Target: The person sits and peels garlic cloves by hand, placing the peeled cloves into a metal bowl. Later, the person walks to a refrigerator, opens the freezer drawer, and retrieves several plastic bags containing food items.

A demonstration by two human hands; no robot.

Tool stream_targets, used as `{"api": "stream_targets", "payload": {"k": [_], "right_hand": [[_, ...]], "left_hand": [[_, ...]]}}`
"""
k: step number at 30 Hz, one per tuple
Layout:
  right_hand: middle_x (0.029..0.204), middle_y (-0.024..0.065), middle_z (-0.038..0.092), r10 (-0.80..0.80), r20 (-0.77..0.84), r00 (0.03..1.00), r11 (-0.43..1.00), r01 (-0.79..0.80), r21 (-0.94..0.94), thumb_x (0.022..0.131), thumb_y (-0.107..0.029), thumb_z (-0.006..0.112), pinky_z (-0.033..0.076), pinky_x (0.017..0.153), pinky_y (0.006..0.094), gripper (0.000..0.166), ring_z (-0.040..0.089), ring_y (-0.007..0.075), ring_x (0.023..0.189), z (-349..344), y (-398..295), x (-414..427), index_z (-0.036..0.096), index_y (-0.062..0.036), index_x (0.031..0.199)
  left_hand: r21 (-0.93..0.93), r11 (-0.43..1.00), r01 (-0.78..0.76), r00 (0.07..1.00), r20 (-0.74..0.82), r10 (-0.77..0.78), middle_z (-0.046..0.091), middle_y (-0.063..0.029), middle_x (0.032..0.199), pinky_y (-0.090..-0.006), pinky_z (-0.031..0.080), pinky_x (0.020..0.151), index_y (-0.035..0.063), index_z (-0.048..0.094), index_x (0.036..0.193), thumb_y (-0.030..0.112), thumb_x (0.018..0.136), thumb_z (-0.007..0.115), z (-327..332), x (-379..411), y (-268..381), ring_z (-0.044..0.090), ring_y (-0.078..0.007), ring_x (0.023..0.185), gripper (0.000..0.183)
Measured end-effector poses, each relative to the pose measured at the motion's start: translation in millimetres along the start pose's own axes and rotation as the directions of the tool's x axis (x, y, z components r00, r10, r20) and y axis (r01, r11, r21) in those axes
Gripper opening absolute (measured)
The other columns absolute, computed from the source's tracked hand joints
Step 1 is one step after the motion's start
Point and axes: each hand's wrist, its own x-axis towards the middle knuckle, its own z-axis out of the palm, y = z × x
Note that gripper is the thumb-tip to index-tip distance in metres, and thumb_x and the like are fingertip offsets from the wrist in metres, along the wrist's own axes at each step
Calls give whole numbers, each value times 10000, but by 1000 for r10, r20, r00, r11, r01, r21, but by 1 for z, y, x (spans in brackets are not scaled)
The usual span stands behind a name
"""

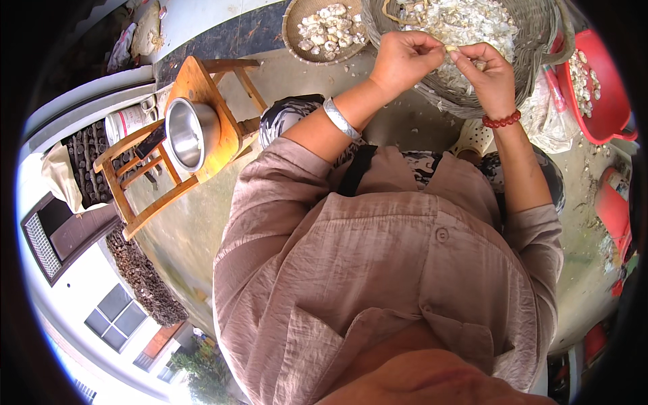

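Above a woven wicker basket [537, 76] filled with papery garlic skins [471, 25], my two hands meet at the fingertips. A small pale yellow garlic clove [449, 48] is pinched between them. My left hand [407, 61], with a silver bangle on its wrist, grips the clove between thumb and forefinger. From the other side, my right hand [486, 71], with a red bead bracelet, holds it with thumb and fingertips. How much skin is on the clove is too small to tell.
Garlic bulbs [331, 30] lie in a shallow woven tray [293, 43] ahead. To the left, a wooden chair [223, 136] carries a steel bowl [188, 134]. A red plastic container [610, 101] at right holds pale garlic pieces [582, 83], near a white plastic sack [549, 121].
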Motion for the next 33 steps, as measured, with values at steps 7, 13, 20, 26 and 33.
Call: {"api": "stream_targets", "payload": {"k": [7,13,20,26,33], "right_hand": [[728,-12,563,85,31,996,994,-87,67,706,-100,614,388,580,155,126,486,27,666,-2,0,0,576,-36,807],[754,-9,572,97,75,992,992,-102,67,722,-82,593,386,573,147,162,489,24,667,0,-4,-3,573,-43,877],[766,-5,574,122,96,988,986,-132,105,720,-75,594,377,558,138,191,482,19,656,-1,-5,-3,567,-45,906],[770,-17,564,27,95,995,998,-32,54,710,-83,608,351,513,126,187,449,8,607,0,-3,-2,582,-52,892],[752,-38,546,-32,90,995,999,33,-5,704,-86,615,328,479,125,181,392,-5,546,-1,0,0,592,-53,881]], "left_hand": [[-16,1000,7,1000,14,-6,558,-11,570,-168,395,462,-16,598,678,72,651,603,-1,1,5,474,-27,511,92],[3,1000,18,998,58,-18,576,-54,645,-189,461,534,-24,577,715,36,697,575,-4,2,6,559,-94,583,63],[-220,960,172,984,83,-158,581,-64,677,-197,469,522,-15,569,753,40,704,571,-3,2,14,565,-110,565,74],[-330,904,271,962,133,-240,581,-70,676,-204,473,523,-4,566,769,52,723,561,-5,1,14,574,-126,572,72],[-329,903,275,960,154,-236,580,-68,682,-205,473,537,-2,566,778,58,730,557,-5,1,15,572,-123,578,78]]}}
